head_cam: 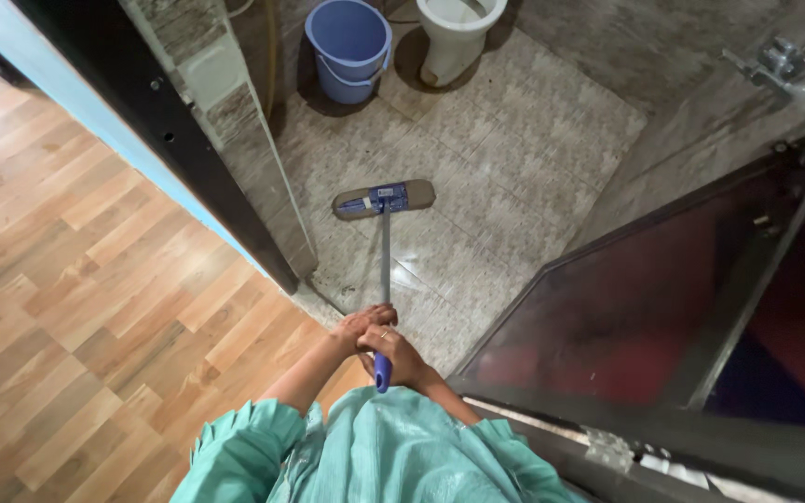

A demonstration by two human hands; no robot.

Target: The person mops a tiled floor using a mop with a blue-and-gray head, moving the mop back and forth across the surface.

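A flat mop with a grey-brown pad and blue head (384, 199) lies on the wet tiled bathroom floor, its grey handle (385, 256) running back towards me. My left hand (362, 325) grips the handle higher up. Just below it my right hand (393, 355) wraps the blue end grip. Both hands touch each other. I wear teal sleeves and stand at the doorway.
A blue bucket (349, 48) and a white toilet base (457, 33) stand at the far end of the bathroom floor. A dark door frame (188, 158) rises at left, an open dark door (682, 307) at right. Wood-pattern flooring (76, 279) covers the left.
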